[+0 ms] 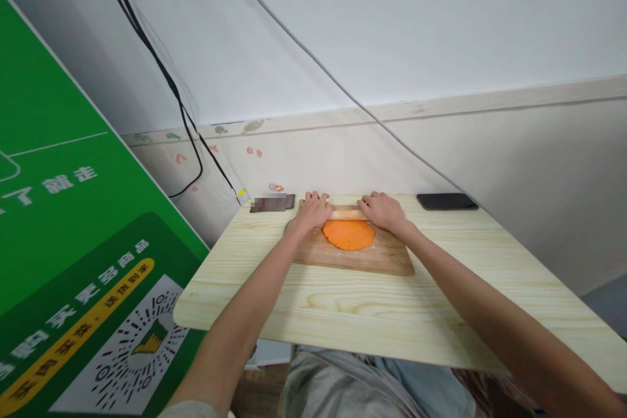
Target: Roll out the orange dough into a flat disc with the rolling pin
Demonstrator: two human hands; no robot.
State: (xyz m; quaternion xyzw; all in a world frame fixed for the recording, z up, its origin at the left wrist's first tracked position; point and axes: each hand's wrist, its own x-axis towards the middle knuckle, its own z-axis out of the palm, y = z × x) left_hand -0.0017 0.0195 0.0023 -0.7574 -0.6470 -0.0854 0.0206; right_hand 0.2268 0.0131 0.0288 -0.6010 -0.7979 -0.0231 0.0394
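A pale wooden rolling pin [347, 215] lies across the far edge of a flat orange sheet of dough [349, 235]. My left hand [314, 209] is closed over the pin's left end, and my right hand [382, 210] grips its right end. Only the middle of the pin shows between them. Beneath the dough is a brown wooden board [386, 262], with a little white powder near the dough's right edge.
The board rests on a light wood-grain table [294, 307] against a white wall. A black phone [447, 202] lies at the back right, and a dark flat object [272, 202], partly blurred, at the back left. A green printed panel [63, 111] stands left. Cables hang along the wall.
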